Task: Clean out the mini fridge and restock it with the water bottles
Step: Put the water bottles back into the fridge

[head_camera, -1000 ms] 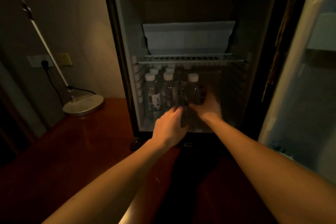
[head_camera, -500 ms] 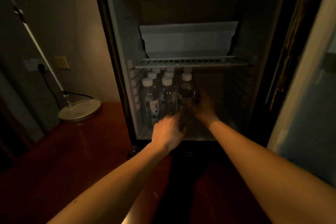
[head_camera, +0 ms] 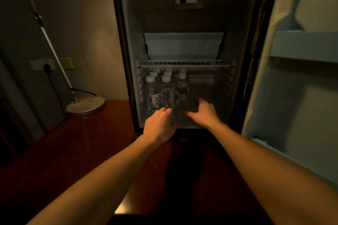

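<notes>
The mini fridge (head_camera: pixel 126 60) stands open on a wooden desk. Several clear water bottles (head_camera: pixel 152 91) with white caps stand in rows on the left of its lower compartment, under a wire shelf (head_camera: pixel 184 64). The rightmost front bottle (head_camera: pixel 182 87) stands upright. My right hand (head_camera: pixel 203 113) is low beside this bottle's base, fingers spread, thumb pointing left. My left hand (head_camera: pixel 161 124) reaches in at the fridge's front edge, its fingers curled against the bases of the front bottles. The dark hides whether it grips one.
The fridge door (head_camera: pixel 296 87) swings open to the right, with a door shelf (head_camera: pixel 303 45). A lamp's round base (head_camera: pixel 86 106) and slanted pole (head_camera: pixel 51 45) stand on the red-brown desk (head_camera: pixel 73 151) to the left. A wall socket (head_camera: pixel 46 65) with a plugged cord is behind.
My right hand held a tilted bottle, then set it upright beside the rows and dropped to its base. My left hand stayed at the front bottles. The view pulled back.
</notes>
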The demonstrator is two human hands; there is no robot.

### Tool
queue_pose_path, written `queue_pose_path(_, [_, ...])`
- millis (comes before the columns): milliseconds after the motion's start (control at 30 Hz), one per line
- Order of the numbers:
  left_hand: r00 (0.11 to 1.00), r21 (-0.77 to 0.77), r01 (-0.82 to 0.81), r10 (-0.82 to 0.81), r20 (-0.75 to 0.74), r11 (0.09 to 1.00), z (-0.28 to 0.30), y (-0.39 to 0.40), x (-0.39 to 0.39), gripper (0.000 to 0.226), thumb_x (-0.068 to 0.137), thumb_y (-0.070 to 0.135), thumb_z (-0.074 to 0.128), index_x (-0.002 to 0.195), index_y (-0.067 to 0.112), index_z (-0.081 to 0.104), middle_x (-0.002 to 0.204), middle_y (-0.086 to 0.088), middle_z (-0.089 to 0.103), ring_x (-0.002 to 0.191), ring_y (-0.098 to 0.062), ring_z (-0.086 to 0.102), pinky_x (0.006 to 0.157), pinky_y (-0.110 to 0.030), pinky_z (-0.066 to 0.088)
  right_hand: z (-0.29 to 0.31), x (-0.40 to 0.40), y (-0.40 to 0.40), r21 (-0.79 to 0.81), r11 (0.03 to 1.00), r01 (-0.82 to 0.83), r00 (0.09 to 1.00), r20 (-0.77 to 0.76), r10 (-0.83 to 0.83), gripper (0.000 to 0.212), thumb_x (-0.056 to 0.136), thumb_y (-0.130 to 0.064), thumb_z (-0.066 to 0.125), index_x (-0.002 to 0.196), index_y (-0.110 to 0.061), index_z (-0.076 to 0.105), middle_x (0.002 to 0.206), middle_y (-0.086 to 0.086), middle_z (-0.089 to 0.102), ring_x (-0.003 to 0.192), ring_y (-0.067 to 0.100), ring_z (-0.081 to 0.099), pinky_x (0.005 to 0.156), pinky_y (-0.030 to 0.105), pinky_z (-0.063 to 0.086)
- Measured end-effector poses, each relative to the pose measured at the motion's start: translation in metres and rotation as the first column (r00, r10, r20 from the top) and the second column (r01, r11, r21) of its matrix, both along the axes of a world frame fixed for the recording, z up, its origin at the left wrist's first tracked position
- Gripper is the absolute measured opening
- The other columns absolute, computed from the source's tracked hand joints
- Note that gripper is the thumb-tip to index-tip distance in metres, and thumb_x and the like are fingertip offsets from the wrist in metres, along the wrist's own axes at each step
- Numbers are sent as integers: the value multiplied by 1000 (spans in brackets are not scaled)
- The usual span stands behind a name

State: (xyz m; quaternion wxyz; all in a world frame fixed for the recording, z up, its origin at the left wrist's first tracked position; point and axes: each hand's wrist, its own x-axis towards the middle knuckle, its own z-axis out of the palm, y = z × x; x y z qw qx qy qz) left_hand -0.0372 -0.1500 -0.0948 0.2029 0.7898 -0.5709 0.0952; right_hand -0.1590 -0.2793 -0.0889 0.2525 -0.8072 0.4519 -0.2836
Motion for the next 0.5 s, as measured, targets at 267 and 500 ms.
queue_pose_path(267, [997,-46,67,-65,52,997,7,51,-32,37,87,37,56,120,19,59,125,0,57,111,-25,59,80,-42,55,2,-43,62,-85,995,-60,973,-228,39,72,79,-48,70,140,-21,42,135,6,54,121,27,53,96,40,48])
queue_pose_path(500, [978,-119,205,-198,67,972,18,75,-85,41,88,35,56,127,23,55,130,4,56,113,-21,58,83,-42,54,14,-100,108,-192,980,-55,993,-111,34,43,82,-30,66,123,-21,58,119,7,64,110,27,60,90,38,50])
